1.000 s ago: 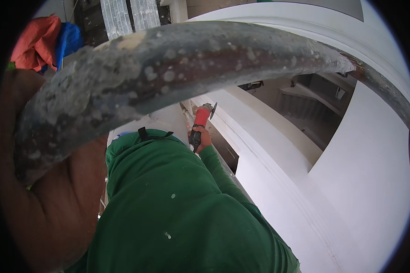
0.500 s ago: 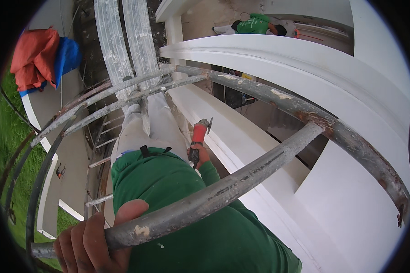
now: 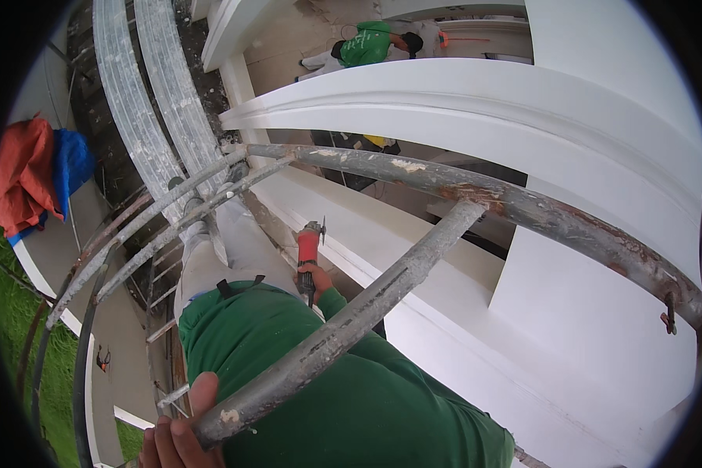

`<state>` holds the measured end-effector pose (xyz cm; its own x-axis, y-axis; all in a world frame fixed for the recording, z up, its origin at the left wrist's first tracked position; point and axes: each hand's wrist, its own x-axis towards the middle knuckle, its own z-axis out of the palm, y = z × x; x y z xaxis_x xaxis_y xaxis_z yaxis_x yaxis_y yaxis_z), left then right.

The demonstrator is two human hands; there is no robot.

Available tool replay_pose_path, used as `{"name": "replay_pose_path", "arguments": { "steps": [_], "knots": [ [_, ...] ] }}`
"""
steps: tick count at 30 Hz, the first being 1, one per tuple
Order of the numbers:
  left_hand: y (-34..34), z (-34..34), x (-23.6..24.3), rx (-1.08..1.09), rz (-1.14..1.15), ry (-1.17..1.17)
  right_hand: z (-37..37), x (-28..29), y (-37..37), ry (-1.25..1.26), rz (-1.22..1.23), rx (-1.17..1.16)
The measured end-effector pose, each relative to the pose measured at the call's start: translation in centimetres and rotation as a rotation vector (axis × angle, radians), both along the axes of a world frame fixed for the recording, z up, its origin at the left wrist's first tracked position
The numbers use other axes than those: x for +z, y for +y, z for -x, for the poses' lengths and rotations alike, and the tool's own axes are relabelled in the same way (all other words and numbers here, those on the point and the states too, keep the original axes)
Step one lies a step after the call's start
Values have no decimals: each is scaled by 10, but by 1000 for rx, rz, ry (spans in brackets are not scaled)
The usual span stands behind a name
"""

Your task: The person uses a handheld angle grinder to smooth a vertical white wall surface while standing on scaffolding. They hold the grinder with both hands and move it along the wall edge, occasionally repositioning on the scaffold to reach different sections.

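A red and black angle grinder (image 3: 308,248) hangs by my right side, its metal disc and guard at the far end. My right hand (image 3: 319,279) is closed around its dark rear part, next to a white ledge (image 3: 402,269). At the lower left, my left hand (image 3: 178,443) is wrapped round a grey, paint-spattered scaffold pipe (image 3: 327,334), with its thumb on the upper side. This pipe crosses in front of my green shirt and joins a thicker, rusty pipe (image 3: 554,222). The lower part of my left hand is cut off by the picture's edge.
Two spattered metal planks (image 3: 171,90) run ahead beyond my legs. White walls and beams (image 3: 444,93) stand to the right. A person in green (image 3: 366,45) lies or bends low past the beam. Red and blue tarps (image 3: 25,171) hang at left, above grass (image 3: 19,312).
The whole view has shifted, so the planks, tarps and grinder appear farther left. Both hands keep their hold, the left one now lower in the picture.
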<state>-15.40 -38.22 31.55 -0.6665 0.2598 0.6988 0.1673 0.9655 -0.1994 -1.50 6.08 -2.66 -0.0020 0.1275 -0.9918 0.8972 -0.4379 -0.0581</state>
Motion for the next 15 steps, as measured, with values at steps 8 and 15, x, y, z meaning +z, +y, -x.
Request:
{"name": "replay_pose_path", "arguments": {
  "steps": [8,15],
  "knots": [
    [-4,-15,-1,-48,20,-42,-1,-8,4,43,29,-94],
    [6,-2,-4,65,-7,86,-24,-32,23,52,-69,-61]
  ]
}}
